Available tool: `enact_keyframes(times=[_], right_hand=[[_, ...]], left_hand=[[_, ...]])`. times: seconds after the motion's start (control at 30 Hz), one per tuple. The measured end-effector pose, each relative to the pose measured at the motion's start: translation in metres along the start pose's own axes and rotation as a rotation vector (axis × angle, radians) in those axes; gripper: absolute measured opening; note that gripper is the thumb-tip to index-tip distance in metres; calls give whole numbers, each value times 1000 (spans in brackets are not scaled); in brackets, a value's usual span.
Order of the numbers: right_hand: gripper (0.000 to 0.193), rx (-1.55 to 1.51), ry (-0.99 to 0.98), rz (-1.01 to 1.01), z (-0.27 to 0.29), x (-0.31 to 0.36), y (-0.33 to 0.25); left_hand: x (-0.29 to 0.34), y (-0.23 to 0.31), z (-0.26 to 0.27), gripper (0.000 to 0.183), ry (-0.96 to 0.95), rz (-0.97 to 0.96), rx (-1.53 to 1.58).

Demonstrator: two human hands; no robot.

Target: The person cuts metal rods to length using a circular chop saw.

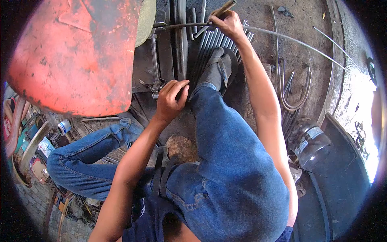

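The right hand [230,26] grips a slim, round, brownish tube [226,7]; the left hand [171,97] (loosely curled) is free.

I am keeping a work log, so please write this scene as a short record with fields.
Right hand: closed around a brown rod
Left hand: loosely curled, nothing visible in it
Long thin rod: passes at the right hand; whether gripped, unclear
Picture left: scuffed red panel
Near the sandalled foot: metal tubes
Picture right: U-bent rod, clear plastic bottle
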State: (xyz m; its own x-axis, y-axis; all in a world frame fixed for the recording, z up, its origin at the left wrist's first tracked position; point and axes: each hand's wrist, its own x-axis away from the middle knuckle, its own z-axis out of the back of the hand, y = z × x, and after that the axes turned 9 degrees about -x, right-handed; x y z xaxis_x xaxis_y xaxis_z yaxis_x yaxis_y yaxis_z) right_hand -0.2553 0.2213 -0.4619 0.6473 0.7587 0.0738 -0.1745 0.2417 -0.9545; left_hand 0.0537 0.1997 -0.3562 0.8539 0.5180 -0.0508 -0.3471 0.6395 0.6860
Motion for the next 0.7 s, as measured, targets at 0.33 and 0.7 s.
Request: enact_keyframes(times=[0.33,0.7], right_hand=[[42,60,16,-34,-1,0,0],[40,68,-46,-31,1,1,-3]], left_hand=[[0,1,0,13,6,10,-11],[-2,3,2,12,10,0,-22]])
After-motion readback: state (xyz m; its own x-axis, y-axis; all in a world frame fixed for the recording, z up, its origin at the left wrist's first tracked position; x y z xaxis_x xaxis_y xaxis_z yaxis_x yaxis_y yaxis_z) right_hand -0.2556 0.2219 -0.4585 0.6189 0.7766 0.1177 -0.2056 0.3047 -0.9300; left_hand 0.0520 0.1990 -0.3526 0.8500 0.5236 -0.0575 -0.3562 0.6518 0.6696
